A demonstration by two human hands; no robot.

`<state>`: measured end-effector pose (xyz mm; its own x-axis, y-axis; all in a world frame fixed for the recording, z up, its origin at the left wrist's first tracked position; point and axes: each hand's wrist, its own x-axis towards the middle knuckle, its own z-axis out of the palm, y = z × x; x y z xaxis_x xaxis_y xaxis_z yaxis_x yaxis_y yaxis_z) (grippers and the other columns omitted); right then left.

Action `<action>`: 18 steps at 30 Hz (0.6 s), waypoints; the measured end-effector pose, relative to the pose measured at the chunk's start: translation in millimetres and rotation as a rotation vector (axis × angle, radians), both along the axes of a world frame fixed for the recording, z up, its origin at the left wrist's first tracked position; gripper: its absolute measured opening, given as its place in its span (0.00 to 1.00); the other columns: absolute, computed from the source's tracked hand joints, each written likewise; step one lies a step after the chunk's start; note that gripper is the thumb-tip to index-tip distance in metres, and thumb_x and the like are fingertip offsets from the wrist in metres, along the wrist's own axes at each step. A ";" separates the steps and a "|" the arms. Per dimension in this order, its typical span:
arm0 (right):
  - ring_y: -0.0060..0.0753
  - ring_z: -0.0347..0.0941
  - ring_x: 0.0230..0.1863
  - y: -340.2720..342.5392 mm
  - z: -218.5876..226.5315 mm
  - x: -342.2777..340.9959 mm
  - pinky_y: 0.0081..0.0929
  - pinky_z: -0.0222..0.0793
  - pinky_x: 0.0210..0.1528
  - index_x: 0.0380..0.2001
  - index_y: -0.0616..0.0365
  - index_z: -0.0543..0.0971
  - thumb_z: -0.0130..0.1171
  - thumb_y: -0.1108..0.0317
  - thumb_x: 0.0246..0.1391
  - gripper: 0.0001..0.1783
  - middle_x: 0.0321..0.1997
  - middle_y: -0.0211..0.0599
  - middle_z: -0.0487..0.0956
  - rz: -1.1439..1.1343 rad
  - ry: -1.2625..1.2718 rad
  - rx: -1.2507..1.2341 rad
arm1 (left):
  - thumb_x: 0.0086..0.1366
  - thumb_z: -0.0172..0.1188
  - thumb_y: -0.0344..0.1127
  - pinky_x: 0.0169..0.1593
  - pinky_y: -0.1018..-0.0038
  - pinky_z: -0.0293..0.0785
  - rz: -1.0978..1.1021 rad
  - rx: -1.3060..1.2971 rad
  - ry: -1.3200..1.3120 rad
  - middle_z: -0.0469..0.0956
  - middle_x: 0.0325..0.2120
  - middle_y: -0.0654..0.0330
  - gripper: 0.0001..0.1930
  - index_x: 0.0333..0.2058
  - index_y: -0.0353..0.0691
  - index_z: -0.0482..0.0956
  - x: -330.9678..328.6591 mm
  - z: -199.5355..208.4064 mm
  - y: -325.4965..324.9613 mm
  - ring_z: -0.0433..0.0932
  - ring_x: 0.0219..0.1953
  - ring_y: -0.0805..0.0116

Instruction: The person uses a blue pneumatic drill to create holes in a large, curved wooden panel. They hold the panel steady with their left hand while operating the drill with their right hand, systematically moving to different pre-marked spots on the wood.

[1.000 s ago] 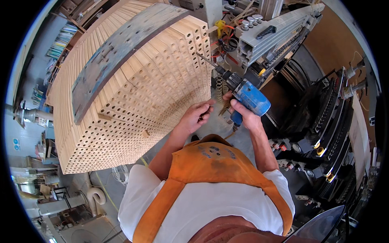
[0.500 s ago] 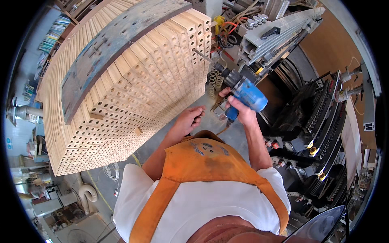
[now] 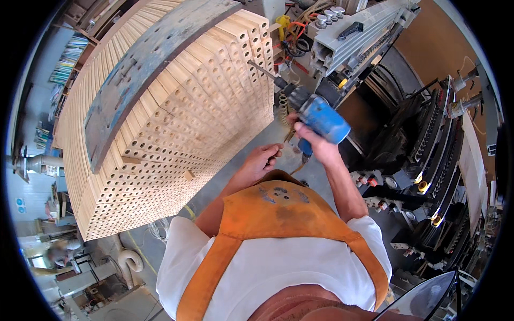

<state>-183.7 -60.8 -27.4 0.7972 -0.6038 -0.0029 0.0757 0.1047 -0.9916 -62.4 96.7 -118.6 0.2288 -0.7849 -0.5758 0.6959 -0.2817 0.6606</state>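
My right hand (image 3: 316,142) is wrapped round the grip of a blue drill (image 3: 325,122). From its dark chuck a long thin bit (image 3: 261,69) reaches left, its tip at a hole near the far right corner of a big stack of pale wooden boards (image 3: 179,120). Rows of round holes cover the face of this stack. Below that face, in front of my apron, my left hand (image 3: 262,160) is closed, thumb against curled fingers. Whatever it holds, if anything, is hidden. It touches neither the drill nor the boards.
A worn, curved blue-grey plate (image 3: 140,69) lies across the top of the stack. Small wood pieces (image 3: 189,175) stick out of its face. Dark machinery (image 3: 412,139) stands at the right, with a metal profile beam (image 3: 350,40) behind. A coiled hose (image 3: 283,109) hangs beyond the drill.
The view has shifted slightly. The drill stays in my right hand with its bit at the stack's far corner. My left hand remains closed and sits a little nearer the drill grip.
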 end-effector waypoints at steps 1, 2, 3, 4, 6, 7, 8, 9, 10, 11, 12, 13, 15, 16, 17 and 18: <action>0.22 0.73 0.34 7.7 -4.2 8.7 0.20 0.69 0.36 0.46 0.58 0.78 0.63 0.67 0.52 0.17 0.39 0.31 0.80 -0.113 -0.058 -0.260 | 0.69 0.50 0.36 0.21 0.86 0.55 -0.005 0.004 -0.004 0.69 0.31 0.66 0.16 0.51 0.33 0.71 0.0 -2.7 1.1 0.61 0.23 0.83; 0.22 0.74 0.35 7.4 -2.5 4.3 0.22 0.70 0.37 0.43 0.58 0.78 0.63 0.69 0.52 0.14 0.38 0.31 0.81 -0.121 -0.098 -0.432 | 0.69 0.50 0.36 0.21 0.86 0.55 -0.010 0.009 -0.008 0.69 0.31 0.66 0.16 0.51 0.33 0.71 0.1 -7.0 2.1 0.61 0.23 0.83; 0.22 0.75 0.35 6.0 1.0 -1.6 0.23 0.71 0.37 0.41 0.59 0.79 0.62 0.70 0.52 0.12 0.37 0.30 0.81 -0.129 -0.138 -0.604 | 0.69 0.50 0.36 0.21 0.86 0.55 -0.014 0.013 -0.012 0.69 0.31 0.66 0.16 0.51 0.33 0.71 0.4 -10.2 3.2 0.61 0.23 0.83; 0.21 0.74 0.34 6.0 7.2 -1.6 0.22 0.71 0.37 0.41 0.58 0.79 0.62 0.69 0.53 0.12 0.37 0.30 0.81 -0.102 -0.101 -0.367 | 0.69 0.50 0.36 0.21 0.86 0.55 -0.011 0.015 -0.009 0.69 0.31 0.66 0.16 0.51 0.33 0.71 0.5 -11.8 4.4 0.61 0.23 0.83; 0.19 0.71 0.31 4.7 12.9 1.2 0.21 0.69 0.35 0.41 0.57 0.79 0.61 0.68 0.53 0.12 0.37 0.29 0.80 -0.041 -0.029 0.108 | 0.69 0.50 0.37 0.21 0.86 0.55 -0.005 0.021 -0.005 0.69 0.32 0.66 0.16 0.50 0.32 0.71 1.0 -14.8 7.4 0.61 0.23 0.83; 0.19 0.71 0.31 2.9 12.0 1.7 0.21 0.69 0.35 0.41 0.57 0.79 0.61 0.68 0.53 0.12 0.36 0.29 0.80 -0.031 -0.044 0.088 | 0.69 0.51 0.37 0.21 0.86 0.55 -0.013 0.023 -0.014 0.69 0.32 0.66 0.17 0.51 0.32 0.71 0.3 -14.6 7.5 0.60 0.23 0.83; 0.19 0.71 0.31 0.7 10.2 1.7 0.21 0.69 0.35 0.41 0.57 0.79 0.61 0.67 0.53 0.12 0.36 0.28 0.80 -0.022 -0.058 0.068 | 0.69 0.51 0.37 0.21 0.86 0.55 -0.020 0.025 -0.022 0.69 0.32 0.66 0.17 0.51 0.32 0.71 -0.5 -14.3 8.1 0.60 0.23 0.83; 0.20 0.71 0.31 -1.1 9.2 2.0 0.21 0.69 0.35 0.41 0.57 0.79 0.61 0.67 0.53 0.12 0.36 0.28 0.80 -0.012 -0.072 0.049 | 0.69 0.51 0.37 0.21 0.86 0.55 -0.028 0.028 -0.031 0.69 0.32 0.66 0.17 0.51 0.32 0.71 -0.5 -14.0 8.5 0.60 0.23 0.83; 0.19 0.71 0.30 -2.3 9.1 2.4 0.21 0.69 0.35 0.40 0.57 0.80 0.60 0.68 0.53 0.11 0.35 0.28 0.80 0.000 -0.074 -0.031 | 0.69 0.51 0.37 0.21 0.86 0.55 -0.026 0.016 -0.024 0.69 0.31 0.66 0.17 0.51 0.32 0.71 -0.6 -15.8 9.0 0.60 0.23 0.84; 0.19 0.71 0.30 -1.8 10.7 1.8 0.21 0.69 0.35 0.40 0.58 0.80 0.60 0.68 0.53 0.11 0.36 0.28 0.80 -0.003 -0.055 -0.005 | 0.69 0.51 0.38 0.21 0.86 0.55 -0.023 0.004 -0.017 0.69 0.31 0.66 0.17 0.51 0.32 0.71 -0.6 -17.8 9.7 0.60 0.23 0.84; 0.19 0.71 0.31 -1.1 13.4 0.9 0.21 0.69 0.35 0.40 0.58 0.80 0.61 0.68 0.53 0.11 0.36 0.28 0.81 -0.005 -0.036 0.021 | 0.69 0.51 0.38 0.21 0.86 0.55 -0.020 -0.008 -0.011 0.69 0.31 0.67 0.18 0.51 0.32 0.71 -0.5 -19.5 10.6 0.60 0.22 0.84; 0.19 0.71 0.31 -1.0 15.0 0.3 0.21 0.69 0.36 0.40 0.58 0.80 0.61 0.69 0.52 0.11 0.37 0.28 0.81 -0.008 -0.017 0.044 | 0.69 0.50 0.38 0.20 0.86 0.54 -0.020 0.001 -0.012 0.69 0.31 0.67 0.17 0.51 0.32 0.71 -0.9 -18.0 9.9 0.60 0.22 0.83; 0.19 0.72 0.32 -0.8 9.6 0.9 0.21 0.70 0.37 0.39 0.58 0.81 0.61 0.69 0.53 0.10 0.37 0.29 0.81 -0.037 -0.046 -0.036 | 0.69 0.50 0.38 0.20 0.87 0.53 -0.018 0.021 -0.014 0.68 0.31 0.66 0.17 0.51 0.33 0.71 -0.9 -14.7 8.3 0.59 0.22 0.83; 0.19 0.72 0.33 -0.6 6.8 0.3 0.21 0.70 0.37 0.39 0.57 0.81 0.62 0.69 0.53 0.10 0.37 0.29 0.81 -0.050 -0.059 -0.076 | 0.70 0.50 0.38 0.20 0.86 0.53 -0.019 0.021 -0.023 0.68 0.31 0.66 0.17 0.51 0.33 0.71 -1.0 -15.1 8.5 0.59 0.22 0.83; 0.19 0.73 0.34 -2.3 5.5 0.2 0.21 0.70 0.38 0.40 0.57 0.81 0.62 0.69 0.53 0.11 0.38 0.29 0.81 -0.034 -0.066 -0.049 | 0.70 0.50 0.38 0.20 0.86 0.53 -0.019 0.022 -0.032 0.68 0.31 0.66 0.16 0.51 0.33 0.71 -0.5 -15.6 8.9 0.59 0.22 0.83; 0.20 0.73 0.34 -5.5 4.2 0.5 0.21 0.70 0.38 0.41 0.57 0.81 0.63 0.69 0.52 0.12 0.38 0.29 0.81 -0.017 -0.073 -0.021 | 0.70 0.49 0.38 0.20 0.86 0.53 -0.019 0.023 -0.041 0.69 0.31 0.66 0.16 0.51 0.33 0.71 0.3 -15.9 9.4 0.59 0.22 0.82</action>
<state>-183.2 -66.3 -23.2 0.7841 -0.6168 0.0680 0.1497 0.0817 -0.9854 -62.1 106.1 -134.5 0.2372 -0.7763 -0.5841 0.6628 -0.3102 0.6815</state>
